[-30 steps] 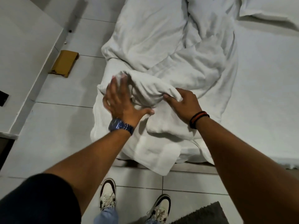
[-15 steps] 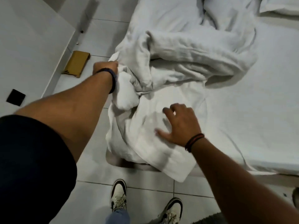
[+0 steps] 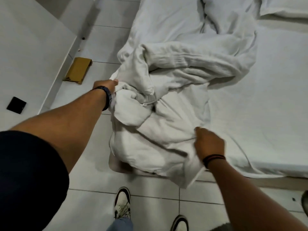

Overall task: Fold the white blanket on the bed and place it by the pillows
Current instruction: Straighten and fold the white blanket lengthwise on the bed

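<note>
White bed (image 3: 266,97), blanket (image 3: 166,130) bunched; right hand (image 3: 209,144) now pinching its fold, earlier flat; left hand (image 3: 106,85) still gripping.

Lighting: dim, flat, cool-toned indoor light; you get soft shadows in the blanket (image 3: 175,84) folds and none hard-edged. No glare. Right hand (image 3: 209,144) shows motion blur (edges smeared). Wide-angle bending at your frame edges; overall detail soft, slightly noisy.

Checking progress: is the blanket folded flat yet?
No, the white blanket lies bunched at the bed's corner, gripped by both hands.
</note>
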A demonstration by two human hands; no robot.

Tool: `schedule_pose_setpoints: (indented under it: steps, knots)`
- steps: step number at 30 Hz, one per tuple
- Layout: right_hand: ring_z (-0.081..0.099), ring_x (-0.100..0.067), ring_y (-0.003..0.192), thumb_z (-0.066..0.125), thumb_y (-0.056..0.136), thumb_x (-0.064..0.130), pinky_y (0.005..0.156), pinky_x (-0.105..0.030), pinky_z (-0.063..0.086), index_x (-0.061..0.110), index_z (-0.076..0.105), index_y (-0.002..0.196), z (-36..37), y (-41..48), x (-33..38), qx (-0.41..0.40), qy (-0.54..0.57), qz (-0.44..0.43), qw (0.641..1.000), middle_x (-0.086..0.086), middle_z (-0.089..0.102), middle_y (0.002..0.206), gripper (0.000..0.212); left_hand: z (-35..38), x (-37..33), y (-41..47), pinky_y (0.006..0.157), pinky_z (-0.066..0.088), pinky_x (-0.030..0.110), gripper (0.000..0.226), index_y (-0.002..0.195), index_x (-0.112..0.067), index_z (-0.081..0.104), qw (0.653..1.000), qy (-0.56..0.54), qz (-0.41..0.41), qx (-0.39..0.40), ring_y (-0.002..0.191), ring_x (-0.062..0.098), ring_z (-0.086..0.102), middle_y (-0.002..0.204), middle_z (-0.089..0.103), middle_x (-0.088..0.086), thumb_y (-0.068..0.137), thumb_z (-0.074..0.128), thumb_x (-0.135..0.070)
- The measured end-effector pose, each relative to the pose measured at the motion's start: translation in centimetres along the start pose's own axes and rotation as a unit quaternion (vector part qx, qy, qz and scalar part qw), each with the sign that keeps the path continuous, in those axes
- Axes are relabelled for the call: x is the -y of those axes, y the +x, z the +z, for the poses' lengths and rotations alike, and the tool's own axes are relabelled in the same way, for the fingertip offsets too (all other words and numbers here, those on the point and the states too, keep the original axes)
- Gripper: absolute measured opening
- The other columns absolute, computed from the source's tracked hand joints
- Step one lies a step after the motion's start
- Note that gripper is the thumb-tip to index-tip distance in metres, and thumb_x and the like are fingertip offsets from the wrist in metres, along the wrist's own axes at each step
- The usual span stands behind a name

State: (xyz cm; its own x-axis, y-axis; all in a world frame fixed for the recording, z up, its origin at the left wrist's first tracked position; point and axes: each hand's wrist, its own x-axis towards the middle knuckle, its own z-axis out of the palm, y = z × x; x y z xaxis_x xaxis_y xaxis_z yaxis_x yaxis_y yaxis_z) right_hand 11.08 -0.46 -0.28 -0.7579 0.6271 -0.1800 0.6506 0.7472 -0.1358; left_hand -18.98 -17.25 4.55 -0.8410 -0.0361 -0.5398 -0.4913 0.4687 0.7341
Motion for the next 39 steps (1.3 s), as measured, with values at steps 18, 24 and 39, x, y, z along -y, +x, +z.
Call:
schedule_pose_setpoints:
  steps: [18, 24, 39]
  knots:
    - [0.056, -0.042, 0.097, 0.061, 0.067, 0.053, 0.077, -0.047, 0.046, 0.012, 0.052, 0.116, 0.9, -6.5, -12.0, -0.125, 0.029, -0.079, 0.989, -0.019, 0.058, 0.110, 0.064, 1.2, 16.4, -10.4, 0.107, 0.038, 0.043, 0.091, 0.140, -0.024, 0.040, 0.983, 0.098, 0.134, -0.083, 0.131, 0.033, 0.042, 0.144, 0.038, 0.012, 0.067, 0.061, -0.074]
    - [0.045, -0.038, 0.120, 0.057, 0.047, 0.090, 0.095, -0.046, 0.035, 0.017, 0.045, 0.130, 3.0, -6.2, -7.2, -0.225, 0.031, -0.229, 0.947, -0.020, 0.048, 0.128, 0.111, 4.5, 11.2, -9.2, 0.107, 0.038, 0.044, 0.115, 0.150, -0.032, 0.008, 0.970, 0.151, 0.185, -0.048, 0.132, 0.032, 0.042, 0.150, 0.035, 0.009, 0.062, 0.078, -0.058]
    - [0.060, -0.037, 0.106, 0.063, 0.075, 0.051, 0.083, -0.041, 0.052, 0.023, 0.040, 0.134, 1.1, -6.0, -13.5, 0.075, -0.082, 0.001, 0.994, -0.012, 0.054, 0.126, 0.069, -0.5, 14.0, -4.7, 0.079, 0.058, 0.048, 0.046, 0.109, -0.017, 0.063, 0.983, -0.114, -0.004, -0.144, 0.072, 0.028, 0.067, 0.095, 0.070, 0.008, 0.073, 0.062, -0.045]
